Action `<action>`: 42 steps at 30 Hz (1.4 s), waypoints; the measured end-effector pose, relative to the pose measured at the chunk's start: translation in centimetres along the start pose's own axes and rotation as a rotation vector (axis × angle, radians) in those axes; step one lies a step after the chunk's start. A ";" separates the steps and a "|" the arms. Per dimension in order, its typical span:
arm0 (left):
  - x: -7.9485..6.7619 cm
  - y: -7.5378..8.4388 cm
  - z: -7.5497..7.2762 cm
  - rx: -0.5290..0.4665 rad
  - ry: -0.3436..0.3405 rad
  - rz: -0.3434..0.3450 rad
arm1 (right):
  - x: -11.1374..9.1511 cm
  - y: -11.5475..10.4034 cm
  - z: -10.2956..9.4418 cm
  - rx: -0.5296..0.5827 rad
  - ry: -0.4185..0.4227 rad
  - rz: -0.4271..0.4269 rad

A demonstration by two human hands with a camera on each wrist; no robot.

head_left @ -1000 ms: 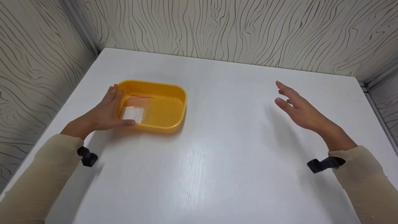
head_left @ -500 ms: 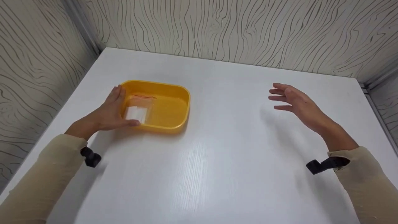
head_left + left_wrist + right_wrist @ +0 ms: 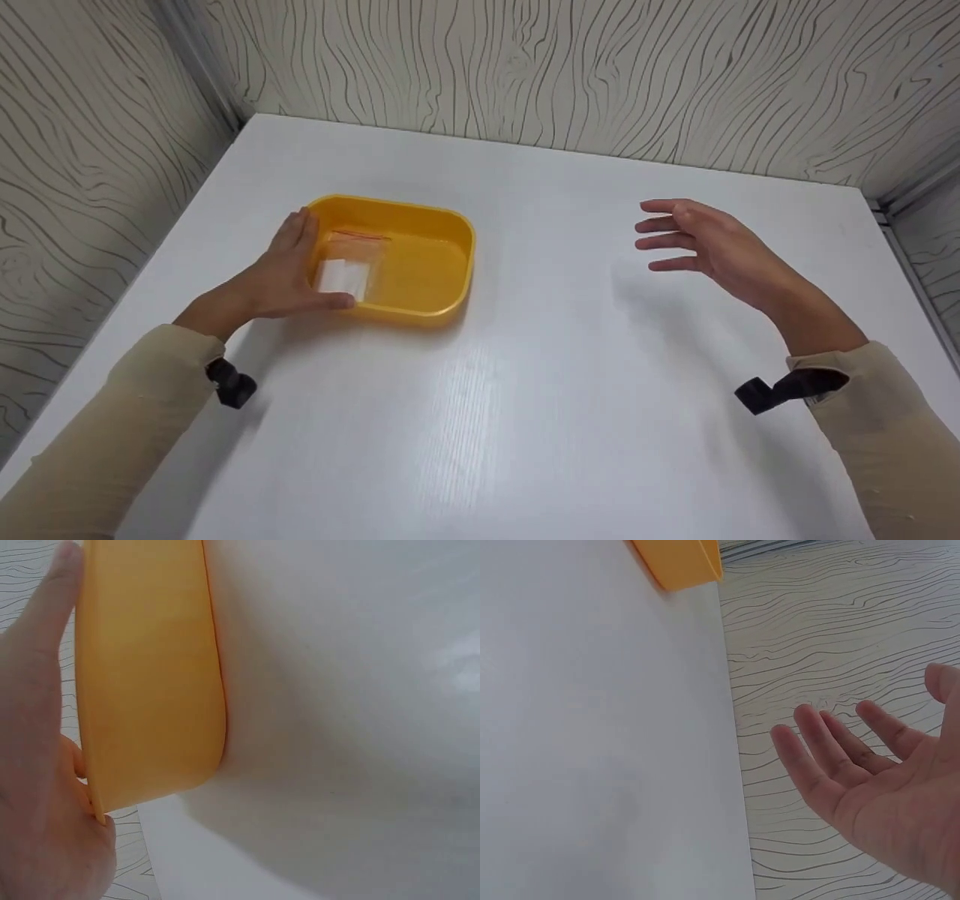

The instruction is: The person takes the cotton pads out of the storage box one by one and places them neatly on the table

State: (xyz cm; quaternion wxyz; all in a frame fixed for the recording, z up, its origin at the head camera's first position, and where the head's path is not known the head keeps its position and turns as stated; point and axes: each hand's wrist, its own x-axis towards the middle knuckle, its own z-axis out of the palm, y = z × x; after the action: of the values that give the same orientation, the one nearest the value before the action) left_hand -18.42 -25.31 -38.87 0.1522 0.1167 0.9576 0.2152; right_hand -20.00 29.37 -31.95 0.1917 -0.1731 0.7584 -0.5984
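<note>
A shallow yellow plastic tray (image 3: 424,270) with rounded corners is left of the middle in the head view. My left hand (image 3: 277,274) grips its left end, the thumb along the near rim and the fingers at the far-left side. The left wrist view shows the tray's outer wall (image 3: 150,675) close up, the hand (image 3: 37,765) around its rim. Inside the tray's left half lies a clear zip bag (image 3: 375,259) with a red seal line and white pieces in it. My right hand (image 3: 720,244) hovers over the right side, fingers spread, holding nothing.
The white tabletop (image 3: 525,390) stretches under both hands. Pale panels with dark wood-grain lines (image 3: 525,67) stand behind it and at the sides. A black wrist mount (image 3: 232,384) sticks out at the left sleeve, another black mount (image 3: 787,390) at the right.
My left hand and the tray have shifted to the right, with the bag still inside. The right hand has turned, spread its fingers and moved slightly left.
</note>
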 end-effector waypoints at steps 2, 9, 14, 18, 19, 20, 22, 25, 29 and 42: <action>0.0 0.2 0.2 -0.008 0.006 0.004 | 0.2 -0.3 0.1 0.000 -0.010 0.016; 0.1 1.6 0.8 -0.023 0.008 0.011 | 0.8 -1.4 1.0 -0.041 -0.033 0.110; 0.1 2.8 1.3 -0.016 -0.002 0.021 | 1.4 -2.5 1.8 -0.058 -0.025 0.175; 0.2 3.5 1.8 -0.001 0.008 0.055 | 1.9 -3.5 2.7 -0.077 -0.012 0.199; 0.2 3.6 1.9 0.002 0.009 0.060 | 2.1 -3.7 2.9 -0.084 -0.008 0.205; 0.3 3.8 2.0 0.005 0.010 0.066 | 2.2 -4.0 3.2 -0.087 -0.002 0.211; 0.3 4.2 2.2 0.007 0.008 0.063 | 2.6 -4.4 3.7 -0.094 0.010 0.228; 0.4 4.6 2.5 0.010 0.007 0.059 | 3.0 -5.1 4.4 -0.111 0.011 0.249; 0.4 5.1 2.9 0.015 0.018 0.068 | 3.7 -5.7 5.5 -0.136 -0.007 0.271; 0.5 5.6 3.3 0.030 0.005 0.079 | 6.7 -7.6 9.0 -0.189 -0.101 0.293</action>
State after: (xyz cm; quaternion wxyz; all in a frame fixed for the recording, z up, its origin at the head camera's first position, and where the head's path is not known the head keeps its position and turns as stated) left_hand -16.90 -18.97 -39.30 0.1392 0.1560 0.9558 0.2068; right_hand -21.07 16.84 -26.95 0.2976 -0.1081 0.8178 -0.4806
